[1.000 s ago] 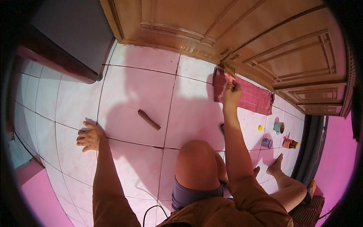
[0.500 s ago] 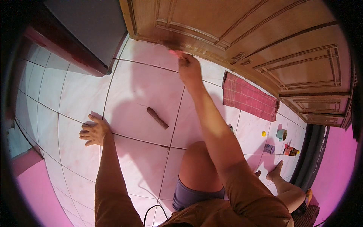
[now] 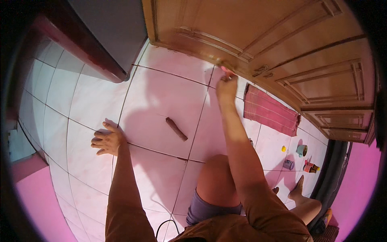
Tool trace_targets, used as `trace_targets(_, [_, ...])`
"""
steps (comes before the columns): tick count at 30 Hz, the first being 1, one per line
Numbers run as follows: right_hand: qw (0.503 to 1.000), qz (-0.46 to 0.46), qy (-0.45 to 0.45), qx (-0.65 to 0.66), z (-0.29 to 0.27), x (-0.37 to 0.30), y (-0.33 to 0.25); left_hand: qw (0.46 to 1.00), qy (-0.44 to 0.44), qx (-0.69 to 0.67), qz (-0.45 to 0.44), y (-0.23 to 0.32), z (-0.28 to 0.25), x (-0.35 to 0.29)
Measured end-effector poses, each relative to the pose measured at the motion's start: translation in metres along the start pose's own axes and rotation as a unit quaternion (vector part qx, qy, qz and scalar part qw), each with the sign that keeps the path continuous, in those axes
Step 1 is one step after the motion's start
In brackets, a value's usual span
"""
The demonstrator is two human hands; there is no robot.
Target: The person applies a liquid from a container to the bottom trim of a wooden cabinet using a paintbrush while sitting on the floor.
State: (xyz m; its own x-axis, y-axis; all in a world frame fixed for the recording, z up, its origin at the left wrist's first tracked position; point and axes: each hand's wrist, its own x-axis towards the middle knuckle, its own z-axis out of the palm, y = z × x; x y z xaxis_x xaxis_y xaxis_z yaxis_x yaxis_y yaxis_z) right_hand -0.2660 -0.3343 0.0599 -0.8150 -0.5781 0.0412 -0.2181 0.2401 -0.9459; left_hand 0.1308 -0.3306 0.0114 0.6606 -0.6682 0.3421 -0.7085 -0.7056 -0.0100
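My right hand (image 3: pixel 227 88) is closed round a small pink object (image 3: pixel 225 71) at the foot of the wooden cabinet (image 3: pixel 258 64). Fingers and blur hide most of that object, so its kind is unclear. My left hand (image 3: pixel 108 139) lies flat on the pale tiled floor with its fingers spread and nothing in it. Between the two arms, a dark brown, stick-like piece (image 3: pixel 176 129) with a thin strand at its upper end rests on a tile, apart from both hands.
A pinkish-red checked cloth (image 3: pixel 270 109) lies along the cabinet, right of my right arm. Farther right stand a light green cup (image 3: pixel 301 150), a jar (image 3: pixel 288 164), a bottle (image 3: pixel 310 167) and a yellow cap (image 3: pixel 284 149). A grey appliance (image 3: pixel 109 32) stands at the far left.
My right hand has moved right along the cabinet's lower edge with the pink object. The left hand stays planted on the floor. The whole view has shifted slightly.
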Motion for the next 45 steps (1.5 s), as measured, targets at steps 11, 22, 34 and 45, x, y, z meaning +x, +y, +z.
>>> trace_targets(11, [0.981, 0.086, -0.156, 0.073, 0.05, -0.003, -0.058, 0.999, -0.045, -0.025, -0.012, 0.005, -0.007, -0.001])
trace_targets(22, [0.991, -0.004, -0.135, -0.021, 0.088, -0.027, -0.054, 0.996, -0.078, -0.039, -0.008, 0.011, -0.014, -0.003])
trace_targets(34, [0.997, -0.027, -0.063, 0.042, 0.007, -0.012, -0.03, 0.988, -0.142, -0.051, -0.027, 0.013, -0.035, 0.001])
trace_targets(45, [0.982, -0.012, -0.189, 0.014, 0.036, -0.032, -0.016, 0.997, -0.074, -0.031, -0.014, 0.006, -0.02, 0.0])
